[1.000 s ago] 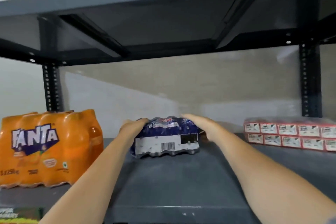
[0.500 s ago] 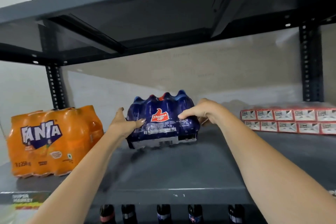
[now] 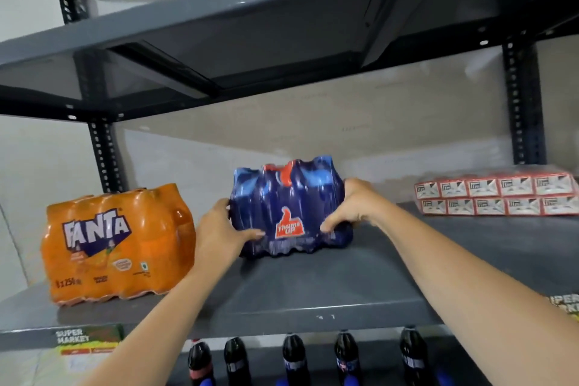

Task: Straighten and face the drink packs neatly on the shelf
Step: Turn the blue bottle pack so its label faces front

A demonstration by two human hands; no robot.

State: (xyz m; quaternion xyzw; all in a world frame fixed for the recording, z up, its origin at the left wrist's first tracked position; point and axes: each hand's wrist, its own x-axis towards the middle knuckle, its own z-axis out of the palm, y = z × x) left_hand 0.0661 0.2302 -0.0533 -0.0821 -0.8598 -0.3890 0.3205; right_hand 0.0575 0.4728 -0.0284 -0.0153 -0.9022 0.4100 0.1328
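A dark blue Thums Up pack (image 3: 289, 197) stands upright in the middle of the grey shelf (image 3: 313, 288), its red logo facing me. My left hand (image 3: 224, 229) grips its left side, fingers across the lower front. Against its right side my right hand (image 3: 352, 207) is pressed, fingers curled around the front corner. To the left an orange Fanta pack (image 3: 116, 244) stands upright, logo forward, apart from my left hand.
A shrink-wrapped block of red-and-white cartons (image 3: 496, 196) lies at the right rear of the shelf. Several dark soda bottles (image 3: 294, 357) stand on the shelf below. Another grey shelf (image 3: 250, 9) hangs overhead. Perforated posts (image 3: 523, 103) stand at the back corners.
The blue pack has been tipped from lying on its side with the barcode showing to standing upright with the logo forward. Both hands stayed on its sides.
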